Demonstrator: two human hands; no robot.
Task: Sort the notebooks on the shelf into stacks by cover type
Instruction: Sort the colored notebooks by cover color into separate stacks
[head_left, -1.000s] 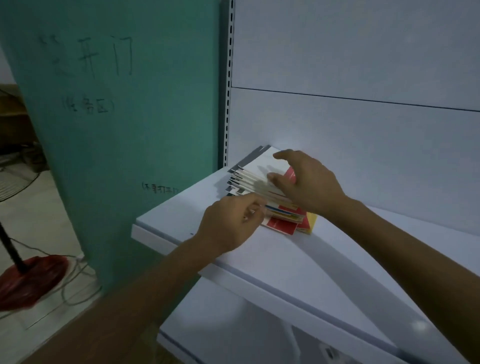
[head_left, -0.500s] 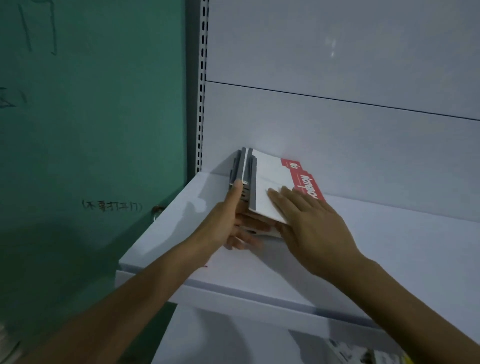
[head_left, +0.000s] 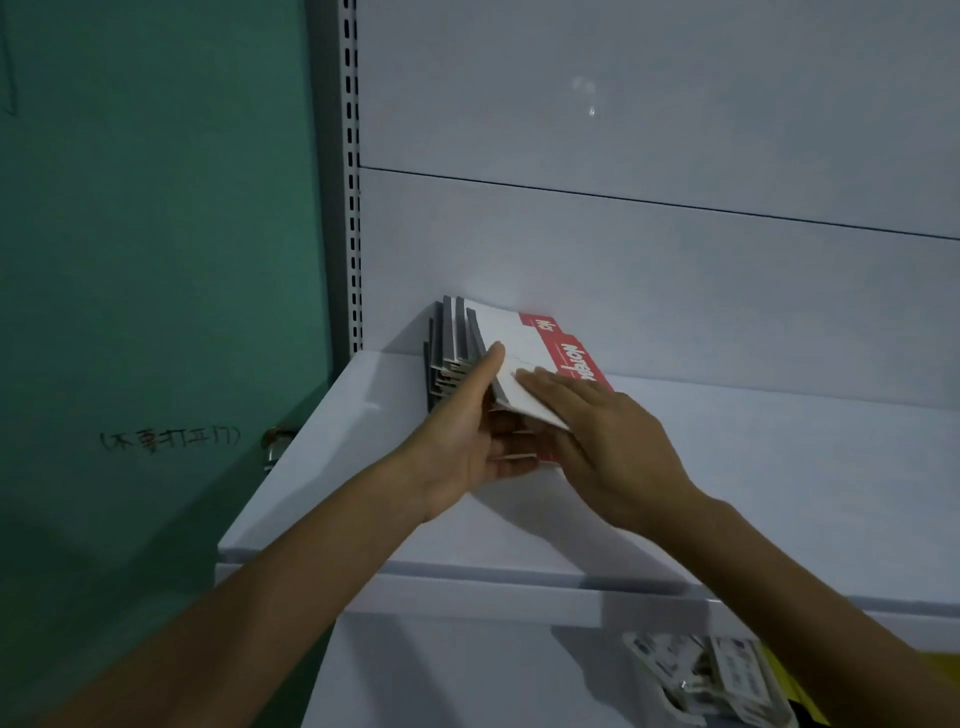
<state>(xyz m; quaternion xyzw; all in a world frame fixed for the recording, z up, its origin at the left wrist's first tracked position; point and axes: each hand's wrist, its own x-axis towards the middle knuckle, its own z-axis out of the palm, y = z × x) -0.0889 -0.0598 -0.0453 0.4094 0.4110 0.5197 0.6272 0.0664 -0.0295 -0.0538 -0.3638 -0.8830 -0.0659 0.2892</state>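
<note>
A stack of thin notebooks with grey spines stands tilted on its edge at the back left corner of the white shelf. The nearest notebook has a white cover with a red band and white lettering. My left hand grips the stack from the near side, thumb up along the notebook edges and fingers curled under the bottom. My right hand lies flat on the white-and-red cover, fingers straight and pressing on it.
A green wall with handwritten characters stands to the left, next to a slotted metal upright. The white back panel rises behind the shelf. Packaged items lie on a lower shelf at the bottom right.
The stack lay flat and fanned a second ago; both hands have tipped it up onto its edge against the back corner. The view has moved closer and slightly left.
</note>
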